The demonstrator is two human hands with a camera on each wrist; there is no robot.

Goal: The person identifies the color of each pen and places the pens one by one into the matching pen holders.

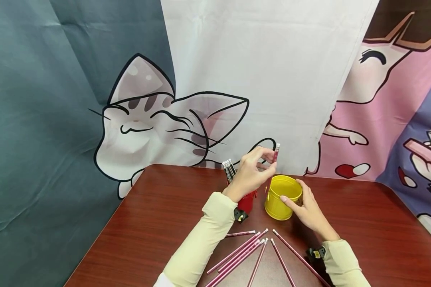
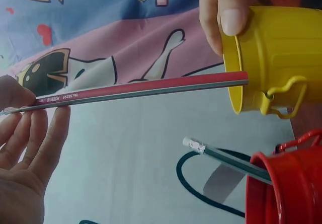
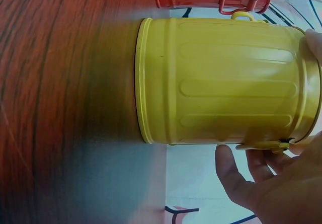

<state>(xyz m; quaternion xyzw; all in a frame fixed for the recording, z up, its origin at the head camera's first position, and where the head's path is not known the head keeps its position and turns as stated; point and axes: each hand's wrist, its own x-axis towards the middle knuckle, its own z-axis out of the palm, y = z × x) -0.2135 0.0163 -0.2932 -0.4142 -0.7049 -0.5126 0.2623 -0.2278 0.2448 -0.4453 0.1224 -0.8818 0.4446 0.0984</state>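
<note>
My left hand [image 1: 253,169] pinches a pink pencil [image 2: 166,85] near its white eraser end, thumb against fingertips. The pencil points downward, and in the left wrist view its lower end overlaps the rim of a small yellow bucket [image 1: 278,209]. My right hand [image 1: 310,209] grips that bucket at its right side, with the thumb at the near rim and fingers round the far side. The bucket stands upright on the table. Its ribbed wall and side handle show in the right wrist view; its bottom inside is hidden.
Left of the yellow bucket stands a red bucket [image 1: 245,204] holding several dark pencils [image 1: 230,170], partly hidden by my left forearm. Several pink pencils [image 1: 257,261] lie fanned out on the brown table [image 1: 143,223] in front. A printed cloth [image 1: 273,59] hangs behind.
</note>
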